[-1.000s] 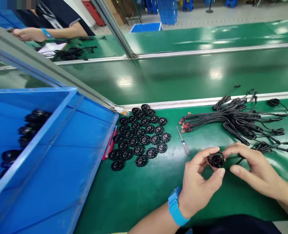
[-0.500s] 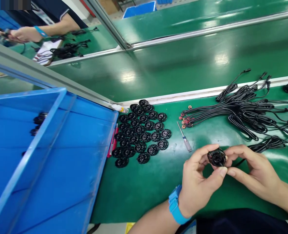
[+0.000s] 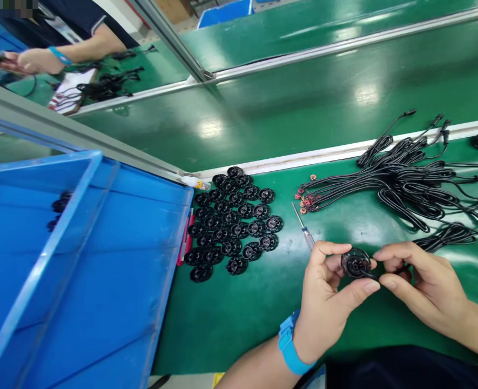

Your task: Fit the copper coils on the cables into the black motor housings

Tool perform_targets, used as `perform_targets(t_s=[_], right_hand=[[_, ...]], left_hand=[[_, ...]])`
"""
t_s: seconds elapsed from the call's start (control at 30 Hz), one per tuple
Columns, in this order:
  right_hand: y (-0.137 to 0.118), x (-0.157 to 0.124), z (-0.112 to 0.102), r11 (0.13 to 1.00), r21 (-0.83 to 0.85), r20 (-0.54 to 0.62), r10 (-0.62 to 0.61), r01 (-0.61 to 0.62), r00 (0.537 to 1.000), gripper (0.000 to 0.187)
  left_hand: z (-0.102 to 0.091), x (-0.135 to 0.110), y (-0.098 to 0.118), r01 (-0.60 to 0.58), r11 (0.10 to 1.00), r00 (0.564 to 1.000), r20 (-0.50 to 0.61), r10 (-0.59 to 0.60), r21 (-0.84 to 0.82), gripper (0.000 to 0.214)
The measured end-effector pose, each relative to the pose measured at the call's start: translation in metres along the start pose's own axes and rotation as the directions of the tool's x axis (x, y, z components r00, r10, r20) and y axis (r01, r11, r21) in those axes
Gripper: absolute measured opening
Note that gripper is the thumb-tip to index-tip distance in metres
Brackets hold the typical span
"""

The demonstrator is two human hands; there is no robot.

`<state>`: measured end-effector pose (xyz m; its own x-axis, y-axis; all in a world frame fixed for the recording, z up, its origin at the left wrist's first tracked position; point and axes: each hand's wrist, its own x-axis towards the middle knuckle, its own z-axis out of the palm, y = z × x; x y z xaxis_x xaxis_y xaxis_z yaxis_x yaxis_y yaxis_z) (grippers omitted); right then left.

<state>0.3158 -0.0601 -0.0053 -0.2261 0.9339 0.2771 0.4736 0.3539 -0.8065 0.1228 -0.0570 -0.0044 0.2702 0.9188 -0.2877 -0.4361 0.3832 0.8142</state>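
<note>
My left hand (image 3: 331, 292) grips a round black plastic housing (image 3: 356, 263) between thumb and fingers, its hollow side facing up. A black cable (image 3: 403, 269) comes to the housing's lower right edge, and my right hand (image 3: 421, 286) pinches it close beside the housing. How the cable end sits inside the housing is too small to tell. Just beyond my left hand lies a screwdriver (image 3: 303, 227), its handle partly hidden by the fingers. Several similar black housings (image 3: 239, 229) stand grouped on the green table to the left.
Bundled black cables (image 3: 409, 173) with coppery ends lie at the right back. A large blue bin (image 3: 101, 281) fills the left side. A white-capped bottle (image 3: 196, 182) rests near the metal frame (image 3: 141, 154). Across the divider, a co-worker's hand (image 3: 40, 60) holds something dark.
The housing has turned to face up more and shifted slightly left. My right hand has drawn a little away from it, and more cable shows between them. The view has shifted slightly.
</note>
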Motion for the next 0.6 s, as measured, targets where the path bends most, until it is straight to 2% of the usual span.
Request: perform_targets(t_s=[0.23, 0.5, 0.6], right_hand=[[-0.006, 0.006, -0.009, 0.998, 0.002, -0.035, -0.070, 0.070, 0.997, 0.007], [-0.013, 0.002, -0.017, 0.972, -0.138, -0.052, -0.201, 0.192, 0.978, 0.015], [-0.012, -0.003, -0.018, 0.962, -0.158, -0.046, -0.234, 0.224, 0.971, 0.019]], left_hand=[[-0.003, 0.001, 0.005, 0.006, 0.999, 0.992, 0.125, 0.001, -0.053, 0.050], [-0.010, 0.005, 0.011, -0.163, 0.967, 0.976, 0.177, 0.129, 0.194, 0.055], [-0.012, 0.009, 0.013, -0.262, 0.912, 0.953, 0.236, 0.192, 0.316, 0.043]])
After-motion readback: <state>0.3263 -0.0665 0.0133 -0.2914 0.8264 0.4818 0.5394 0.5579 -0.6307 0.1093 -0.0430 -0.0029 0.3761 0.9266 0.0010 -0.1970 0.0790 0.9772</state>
